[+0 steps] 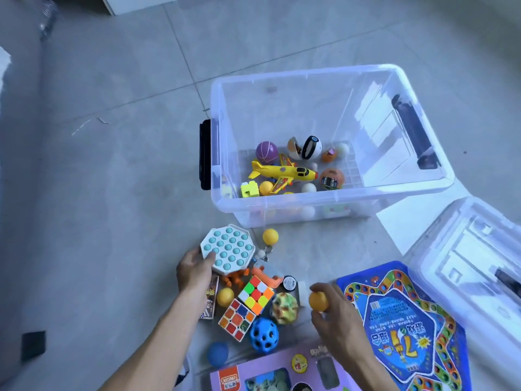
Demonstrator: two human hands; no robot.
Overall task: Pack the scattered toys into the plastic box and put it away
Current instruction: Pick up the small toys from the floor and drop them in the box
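Roughly midway, judging from the head view — the plastic box point(324, 193) sits open on the floor at about one o'clock from the hands, its bottom only partly covered by a yellow toy plane point(284, 174), a purple ball point(266, 152), an orange ball point(332, 178) and a few other small pieces. Its lid point(465, 249) lies on the floor at three o'clock, so closing and putting away are not yet done.

Left hand point(194, 273) has fingers curled round the edge of the pop-it pad point(227, 249), lifted at eleven o'clock of the pile. Right hand point(332, 314) pinches a yellow-orange ball point(318, 301) between fingertips and thumb.

Plenty is left on the floor: two puzzle cubes point(248, 303) touching each other, a blue holed ball point(264, 335) at six o'clock of them, a plain blue ball point(217, 353), a camouflage ball point(284, 307), a loose yellow ball point(270, 236) just beside the box wall, the blue game board point(406, 328) at four o'clock and a purple toy carton point(282, 373) nearest the person
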